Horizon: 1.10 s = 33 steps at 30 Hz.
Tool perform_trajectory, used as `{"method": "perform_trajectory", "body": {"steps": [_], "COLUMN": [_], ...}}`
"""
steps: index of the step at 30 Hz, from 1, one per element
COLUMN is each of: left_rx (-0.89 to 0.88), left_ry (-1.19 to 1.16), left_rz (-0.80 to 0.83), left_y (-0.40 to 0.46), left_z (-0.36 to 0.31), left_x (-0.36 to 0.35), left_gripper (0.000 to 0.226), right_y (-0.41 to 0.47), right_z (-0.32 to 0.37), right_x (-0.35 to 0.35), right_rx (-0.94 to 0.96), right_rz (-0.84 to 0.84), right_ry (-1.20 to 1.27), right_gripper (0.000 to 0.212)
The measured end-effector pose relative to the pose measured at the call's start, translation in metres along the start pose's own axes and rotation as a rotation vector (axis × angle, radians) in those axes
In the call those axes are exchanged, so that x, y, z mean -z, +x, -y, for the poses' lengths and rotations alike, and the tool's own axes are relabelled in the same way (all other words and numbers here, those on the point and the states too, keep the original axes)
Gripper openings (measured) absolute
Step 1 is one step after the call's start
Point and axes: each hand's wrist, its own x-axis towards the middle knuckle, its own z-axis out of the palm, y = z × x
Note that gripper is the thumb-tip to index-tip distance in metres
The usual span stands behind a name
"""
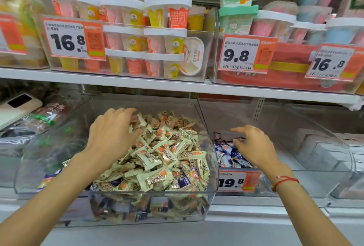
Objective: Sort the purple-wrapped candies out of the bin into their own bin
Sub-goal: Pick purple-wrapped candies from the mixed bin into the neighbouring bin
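- The purple-wrapped candies (pixel 230 154) lie heaped in the clear plastic right-hand bin (pixel 295 119), toward its left wall; a few more purple wrappers (pixel 184 181) show among the cream ones at the front of the neighbouring bin.
- The right grip (pixel 254 145) hangs over that purple heap and pinches one purple candy between thumb and fingers; a red string bracelet (pixel 285 181) circles the wrist.
- The left grip (pixel 113 127) rests on the heap of cream-wrapped candies (pixel 157 157), fingers curled into the crinkled wrappers.
- These fill the clear curved-front middle bin (pixel 204 119).
- A price tag (pixel 237 181) on the right-hand bin's front edge reads "19.8".
- On the shelf (pixel 137 83) above, tags read "16.8" and "9.8" before white-lidded tubs (pixel 167 12).
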Motion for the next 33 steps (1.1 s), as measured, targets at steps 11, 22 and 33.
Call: {"method": "perform_trajectory", "body": {"steps": [11, 22, 33], "left_rx": [-0.684, -0.31, -0.037], "left_ry": [-0.174, 0.045, 0.079], "left_rz": [0.603, 0.236, 0.161], "left_y": [-0.019, 0.008, -0.001], "left_z": [-0.024, 0.018, 0.038], "left_x": [-0.015, -0.032, -0.022], "left_gripper": [0.031, 0.033, 0.054], "right_y": [-0.048, -0.047, -0.016], "right_z": [0.09, 0.098, 0.034], "right_x": [0.046, 0.027, 0.018], "right_rx": [0.547, 0.596, 0.089], "right_rz": [0.389, 0.277, -0.273], "right_ry": [0.184, 0.065, 0.239], "right_gripper": [0.021, 0.017, 0.014]}}
